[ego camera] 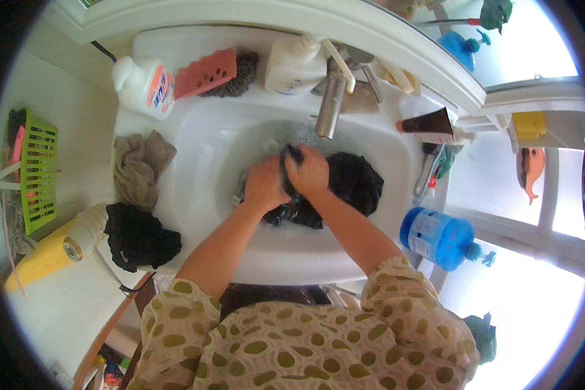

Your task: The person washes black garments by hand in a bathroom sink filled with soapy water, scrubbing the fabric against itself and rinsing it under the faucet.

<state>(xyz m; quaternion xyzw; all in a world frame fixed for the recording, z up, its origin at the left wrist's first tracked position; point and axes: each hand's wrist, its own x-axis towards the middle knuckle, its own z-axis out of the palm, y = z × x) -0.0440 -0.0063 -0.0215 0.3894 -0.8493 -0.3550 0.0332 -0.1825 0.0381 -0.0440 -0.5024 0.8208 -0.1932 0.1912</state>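
Both my hands are low in a white washbasin (195,146) that holds water. My left hand (265,185) grips part of a wet black cloth (356,183), its fingers partly hidden. My right hand (308,170) is close beside it, with a fold of the black cloth pinched between thumb and fingers. The rest of the cloth lies bunched to the right of my hands and under my right wrist. A metal faucet (332,105) reaches over the basin just behind my hands.
Along the back rim stand a white pump bottle (144,87), a pink holder (204,73) and another white pump bottle (295,66). A grey-brown cloth (141,168) and a black cloth (141,239) lie on the left rim. At right are a dark tube (426,122) and a blue pump bottle (436,239).
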